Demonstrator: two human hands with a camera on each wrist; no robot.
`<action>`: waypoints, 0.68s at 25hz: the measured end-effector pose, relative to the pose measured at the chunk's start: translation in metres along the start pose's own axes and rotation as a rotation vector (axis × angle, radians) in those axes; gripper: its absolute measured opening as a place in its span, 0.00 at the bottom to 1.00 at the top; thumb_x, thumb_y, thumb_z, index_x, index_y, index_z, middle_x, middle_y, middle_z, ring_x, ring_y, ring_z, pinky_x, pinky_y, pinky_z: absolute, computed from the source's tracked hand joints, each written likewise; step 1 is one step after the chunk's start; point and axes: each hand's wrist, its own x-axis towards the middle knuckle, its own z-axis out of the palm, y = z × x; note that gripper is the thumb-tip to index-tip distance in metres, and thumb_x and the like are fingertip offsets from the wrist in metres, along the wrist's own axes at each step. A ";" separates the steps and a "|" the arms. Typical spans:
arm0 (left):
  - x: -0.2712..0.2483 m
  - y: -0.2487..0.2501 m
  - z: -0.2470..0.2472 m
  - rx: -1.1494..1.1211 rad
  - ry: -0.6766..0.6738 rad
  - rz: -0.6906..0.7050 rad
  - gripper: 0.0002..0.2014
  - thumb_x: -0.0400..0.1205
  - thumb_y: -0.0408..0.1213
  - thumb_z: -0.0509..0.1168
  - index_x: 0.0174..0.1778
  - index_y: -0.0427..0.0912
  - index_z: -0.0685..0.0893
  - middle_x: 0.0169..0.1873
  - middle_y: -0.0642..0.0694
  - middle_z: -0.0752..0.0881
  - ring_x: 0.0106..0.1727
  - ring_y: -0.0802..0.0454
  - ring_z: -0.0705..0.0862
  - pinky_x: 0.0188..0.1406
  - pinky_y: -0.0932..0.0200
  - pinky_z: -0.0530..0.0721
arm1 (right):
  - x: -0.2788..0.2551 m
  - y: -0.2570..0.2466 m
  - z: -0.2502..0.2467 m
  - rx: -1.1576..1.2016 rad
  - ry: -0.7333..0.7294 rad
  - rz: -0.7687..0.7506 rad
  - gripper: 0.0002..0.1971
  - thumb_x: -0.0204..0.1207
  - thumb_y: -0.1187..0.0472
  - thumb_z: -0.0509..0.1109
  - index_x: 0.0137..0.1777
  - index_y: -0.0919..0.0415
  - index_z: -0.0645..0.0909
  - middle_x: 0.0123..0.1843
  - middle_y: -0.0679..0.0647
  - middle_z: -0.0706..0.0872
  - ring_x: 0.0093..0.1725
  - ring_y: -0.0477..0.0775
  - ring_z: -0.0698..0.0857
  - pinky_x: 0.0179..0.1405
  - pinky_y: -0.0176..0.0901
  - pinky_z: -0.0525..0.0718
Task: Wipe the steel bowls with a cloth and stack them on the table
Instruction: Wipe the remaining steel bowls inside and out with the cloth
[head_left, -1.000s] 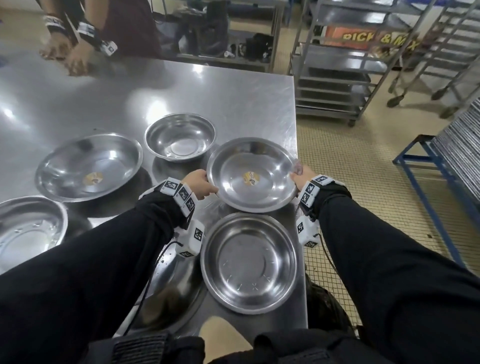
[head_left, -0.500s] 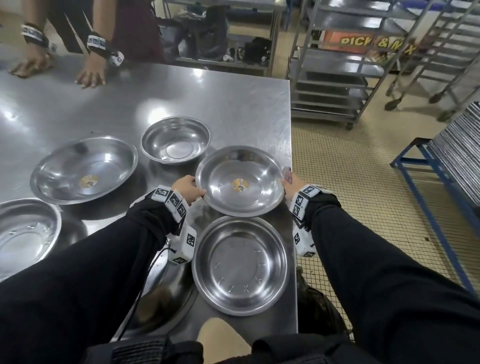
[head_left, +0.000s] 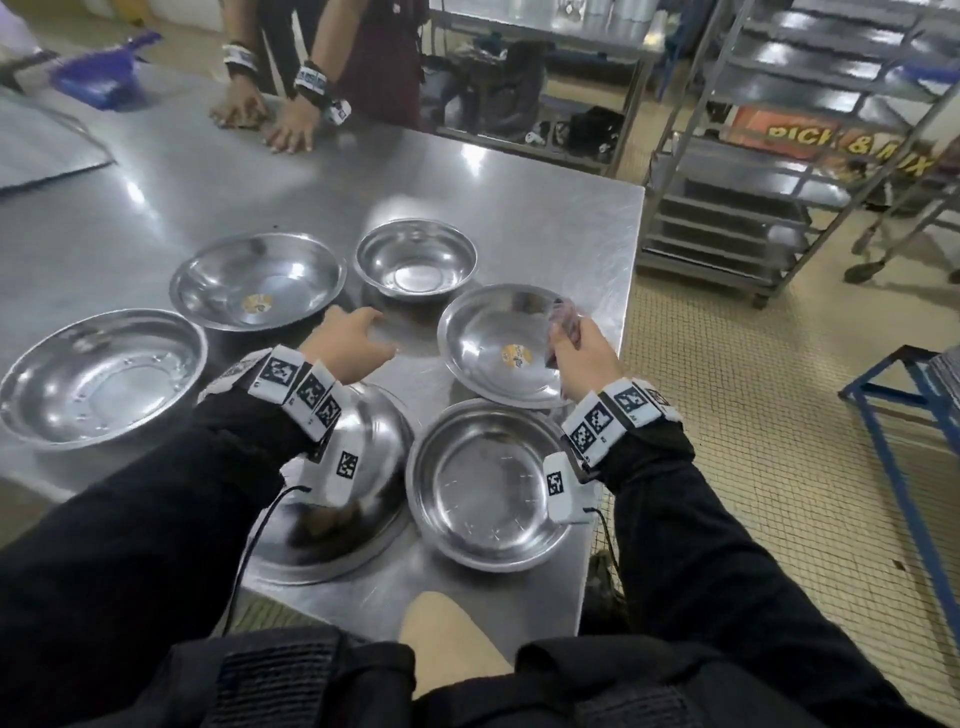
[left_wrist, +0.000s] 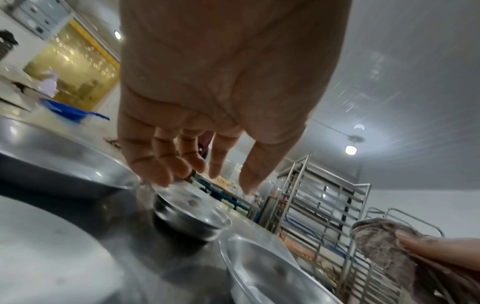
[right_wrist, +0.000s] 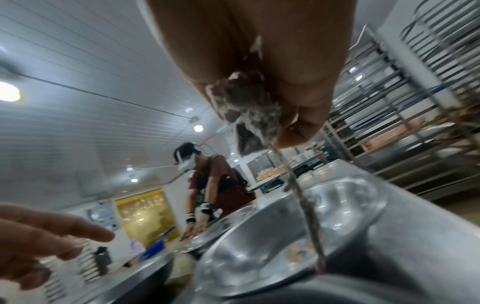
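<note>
Several steel bowls stand on the steel table (head_left: 545, 218). My right hand (head_left: 567, 335) grips a crumpled grey-pink cloth (head_left: 566, 317) over the right rim of a bowl with a yellow sticker (head_left: 488, 338); in the right wrist view the cloth (right_wrist: 246, 107) sits bunched in my fingers above that bowl (right_wrist: 272, 236), a thread dangling. My left hand (head_left: 363, 325) is open and empty, its fingers spread (left_wrist: 161, 170) just above the small bowl (left_wrist: 189, 214) (head_left: 415, 265). A plain bowl (head_left: 488, 478) sits nearest me.
A large sticker bowl (head_left: 257, 280) and another bowl (head_left: 98, 374) lie to the left; one more (head_left: 363, 493) is partly under my left forearm. Another person's hands (head_left: 275, 119) press on the far table. Steel racks (head_left: 779, 156) stand right of the table edge.
My left hand has let go of the sticker bowl's left rim and moved left and forward, fingers spread. My right hand stays at the right rim with the cloth.
</note>
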 end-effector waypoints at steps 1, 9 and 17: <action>-0.015 -0.013 -0.004 -0.002 0.037 -0.052 0.30 0.81 0.47 0.63 0.80 0.47 0.66 0.75 0.35 0.66 0.74 0.36 0.71 0.74 0.41 0.70 | -0.009 -0.010 0.011 0.024 -0.050 -0.016 0.15 0.84 0.48 0.57 0.60 0.56 0.76 0.49 0.52 0.83 0.42 0.49 0.83 0.42 0.42 0.82; -0.104 -0.108 0.003 -0.069 0.052 -0.555 0.30 0.83 0.46 0.58 0.79 0.40 0.61 0.76 0.30 0.61 0.74 0.29 0.67 0.72 0.38 0.70 | -0.039 -0.059 0.106 -0.178 -0.432 -0.117 0.14 0.82 0.53 0.59 0.52 0.62 0.83 0.48 0.58 0.87 0.49 0.58 0.86 0.59 0.53 0.82; -0.130 -0.138 0.039 -0.479 0.018 -0.532 0.33 0.85 0.55 0.58 0.81 0.40 0.61 0.73 0.38 0.76 0.68 0.39 0.78 0.69 0.45 0.76 | -0.039 -0.073 0.147 -0.500 -0.644 -0.296 0.17 0.83 0.58 0.58 0.70 0.58 0.76 0.62 0.59 0.83 0.58 0.59 0.82 0.54 0.42 0.77</action>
